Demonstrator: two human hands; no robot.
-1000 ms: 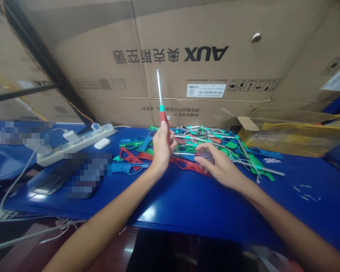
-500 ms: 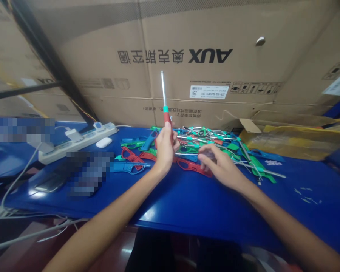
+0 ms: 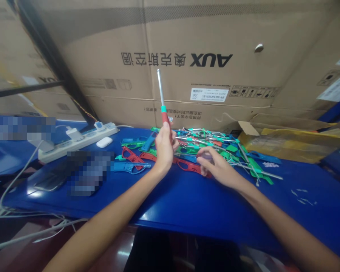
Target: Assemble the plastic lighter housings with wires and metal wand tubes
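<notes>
My left hand (image 3: 164, 148) is closed around the red handle of a long-nosed gas lighter (image 3: 164, 118). Its metal tube points up from a green collar, tilted slightly left in front of the carton. Lower and to the right, my right hand (image 3: 217, 166) has its fingers curled round a purplish, translucent handle (image 3: 206, 155), mostly covered by the fingers. A thin metal shaft seems to run left from it, but it is too faint to be sure. Behind both hands lies a pile of lighter parts (image 3: 226, 149): red, blue and green shells, metal tubes and white wires.
A large upside-down AUX carton (image 3: 102, 45) stands behind the blue table (image 3: 170, 202). On the left are a power strip (image 3: 82, 140), a white case (image 3: 104, 142) and dark blurred items. An open, taped cardboard box (image 3: 289, 145) and small pale scraps (image 3: 303, 196) lie right.
The lighter's tube tip has leaned a little further left in my left hand. My right hand stays curled in nearly the same spot. The view has shifted slightly.
</notes>
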